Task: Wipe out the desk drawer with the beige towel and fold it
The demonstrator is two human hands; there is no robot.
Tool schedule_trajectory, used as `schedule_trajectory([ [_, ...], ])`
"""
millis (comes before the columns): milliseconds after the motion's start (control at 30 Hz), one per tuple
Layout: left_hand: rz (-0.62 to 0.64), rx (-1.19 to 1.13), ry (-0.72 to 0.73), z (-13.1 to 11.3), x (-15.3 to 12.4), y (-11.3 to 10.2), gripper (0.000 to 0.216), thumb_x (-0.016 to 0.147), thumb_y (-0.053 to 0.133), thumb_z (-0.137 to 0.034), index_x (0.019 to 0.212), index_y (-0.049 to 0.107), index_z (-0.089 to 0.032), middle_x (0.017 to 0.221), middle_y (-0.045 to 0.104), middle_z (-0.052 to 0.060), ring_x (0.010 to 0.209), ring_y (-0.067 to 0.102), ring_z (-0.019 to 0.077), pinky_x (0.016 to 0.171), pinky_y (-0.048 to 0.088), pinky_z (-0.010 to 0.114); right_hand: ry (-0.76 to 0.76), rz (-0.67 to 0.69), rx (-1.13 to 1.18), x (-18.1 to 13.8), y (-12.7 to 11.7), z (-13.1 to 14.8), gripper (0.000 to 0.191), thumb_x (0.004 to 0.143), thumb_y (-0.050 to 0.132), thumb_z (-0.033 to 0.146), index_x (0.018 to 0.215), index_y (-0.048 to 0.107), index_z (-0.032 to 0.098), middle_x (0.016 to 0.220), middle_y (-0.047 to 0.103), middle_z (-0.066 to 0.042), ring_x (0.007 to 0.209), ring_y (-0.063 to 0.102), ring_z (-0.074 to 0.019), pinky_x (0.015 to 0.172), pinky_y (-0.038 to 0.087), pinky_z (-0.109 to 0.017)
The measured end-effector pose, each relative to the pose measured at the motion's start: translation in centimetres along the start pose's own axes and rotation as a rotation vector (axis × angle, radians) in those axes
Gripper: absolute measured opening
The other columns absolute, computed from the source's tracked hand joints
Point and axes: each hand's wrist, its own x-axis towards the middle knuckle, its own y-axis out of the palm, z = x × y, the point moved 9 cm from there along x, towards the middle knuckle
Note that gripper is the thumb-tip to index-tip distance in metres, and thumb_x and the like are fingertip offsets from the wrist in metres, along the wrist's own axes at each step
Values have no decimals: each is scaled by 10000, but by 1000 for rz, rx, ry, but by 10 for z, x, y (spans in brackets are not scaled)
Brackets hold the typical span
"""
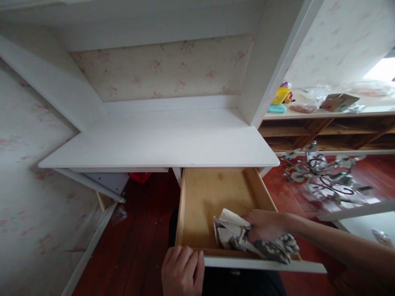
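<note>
A wooden drawer (pixel 210 193) with a white front is pulled out from under the white desk (pixel 173 137). My left hand (pixel 182 272) has its fingers hooked over the top edge of the drawer front, near its left end. Inside the drawer, toward the front right, my right hand (pixel 266 225) is closed on a crumpled patterned cloth (pixel 236 230). The cloth is white with dark grey markings, and part of it hangs over the drawer's front edge. My right fingertips are partly hidden by the cloth.
To the right, a chandelier (pixel 328 174) lies on the red wooden floor (pixel 138 242). Behind it a low wooden shelf (pixel 308 115) carries a yellow container (pixel 280 96), a cardboard box (pixel 339 102) and plastic bags. Floral wallpaper (pixel 27 185) covers the left wall.
</note>
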Motion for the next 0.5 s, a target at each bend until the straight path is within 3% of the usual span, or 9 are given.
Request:
schedule_trajectory([
  [167,-64,-98,-12,1,-2,-7,147,871,570,-74,785,598,-189,671,586,7,646,509,161,666,368,328,-187,-20,-151,40,4,69,338,690,579,274,981,741,215,861,746,-52,768,685,-217,598,431,-247],
  [333,-146,-153,-151,18,-10,-19,145,883,556,-59,825,587,-189,791,617,35,738,558,163,718,430,307,-361,-28,-409,79,20,155,314,758,537,331,925,748,170,825,748,-125,718,699,-264,527,418,-278],
  [400,-174,-147,-192,27,-11,-27,157,889,547,-62,804,570,-192,785,607,33,730,555,160,712,436,304,-348,-5,-455,89,25,172,329,757,553,365,906,751,149,818,743,-143,704,697,-270,512,424,-279],
  [500,-197,-134,-233,41,-10,-37,151,903,539,-80,810,568,-196,786,603,29,734,567,157,720,454,298,-337,-2,-404,92,22,171,324,749,567,373,901,747,150,808,738,-119,702,694,-251,541,443,-276],
])
